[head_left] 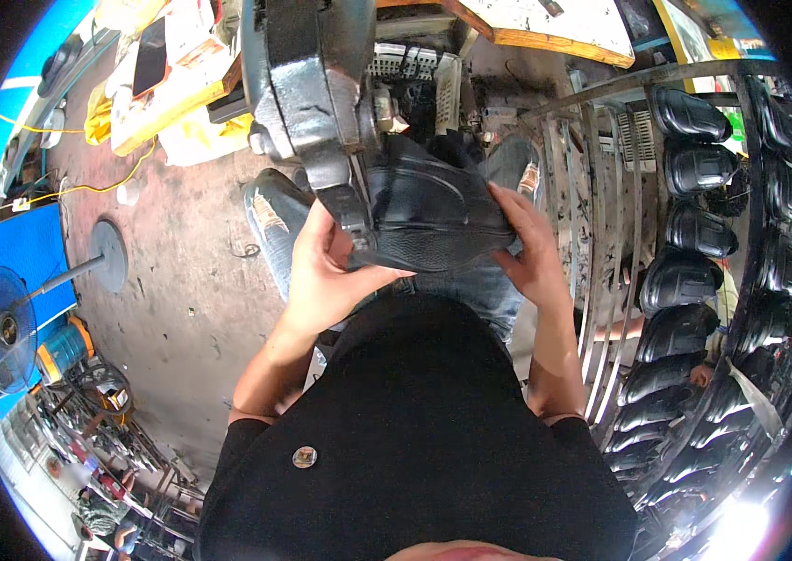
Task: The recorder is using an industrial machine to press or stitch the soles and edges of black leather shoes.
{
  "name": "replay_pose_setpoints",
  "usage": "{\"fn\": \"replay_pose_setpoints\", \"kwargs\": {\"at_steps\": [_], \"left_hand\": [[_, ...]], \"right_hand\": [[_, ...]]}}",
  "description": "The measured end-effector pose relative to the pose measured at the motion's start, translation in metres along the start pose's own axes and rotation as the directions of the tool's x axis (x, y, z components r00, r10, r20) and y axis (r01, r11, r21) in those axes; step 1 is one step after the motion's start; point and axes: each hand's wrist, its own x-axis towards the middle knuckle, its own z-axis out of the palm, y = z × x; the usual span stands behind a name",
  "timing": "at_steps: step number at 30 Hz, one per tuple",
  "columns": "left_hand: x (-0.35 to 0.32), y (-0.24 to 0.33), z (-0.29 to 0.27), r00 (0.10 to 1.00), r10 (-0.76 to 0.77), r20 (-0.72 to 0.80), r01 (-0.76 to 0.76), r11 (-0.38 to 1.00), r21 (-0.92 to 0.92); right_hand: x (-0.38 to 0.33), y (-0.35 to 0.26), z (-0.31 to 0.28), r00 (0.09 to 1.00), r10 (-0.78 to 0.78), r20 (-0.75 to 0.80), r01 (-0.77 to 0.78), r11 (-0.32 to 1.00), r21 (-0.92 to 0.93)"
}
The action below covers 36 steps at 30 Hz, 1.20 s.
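Over at nine o'clock there's a grey standing fan on a round base parked on the reddish concrete floor, with a thin yellow cable snaking across up toward ten. Moving in to the middle, the left hand is wrapped around the near edge of a black moulded rubber shoe upper with a ribbed toe, thumb on top and fingers curled under, right where a heavy grey metal machine arm comes down from twelve and meets it. The shoe sits dead centre, just above the person's lap in faded blue jeans. The right hand is cupped flat against the shoe's other side at about two o'clock of centre, fingers together and pressing it steady. So my read is this piece is mid-way, seated against the machine and being held in place, not set aside yet. Off at three o'clock there's a curved metal wire rack loaded with rows of the same black shoes, running down to five, which looks like a good batch already stacked, though I can't tell whether those are finished or waiting.
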Motion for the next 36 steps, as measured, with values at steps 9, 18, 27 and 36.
{"fn": "replay_pose_setpoints", "kwargs": {"at_steps": [9, 18, 27, 36], "left_hand": [[0.0, -0.004, -0.008, 0.999, 0.038, -0.014, -0.038, 0.997, 0.062], [-0.005, -0.026, -0.012, 0.995, 0.063, -0.073, -0.055, 0.992, 0.111], [-0.008, -0.071, -0.017, 0.996, 0.034, -0.088, -0.083, 0.768, -0.635], [0.011, -0.076, -0.019, 0.983, -0.083, 0.162, 0.105, 0.985, -0.136]], "right_hand": [[0.008, -0.005, -0.016, 0.997, 0.004, 0.077, 0.003, 0.996, -0.091], [0.029, -0.075, -0.08, 0.987, -0.089, 0.136, 0.148, 0.835, -0.53], [0.054, -0.122, -0.103, 0.933, -0.332, 0.139, 0.353, 0.773, -0.527], [-0.014, -0.119, -0.13, 0.805, -0.313, -0.503, 0.236, 0.948, -0.213]]}}
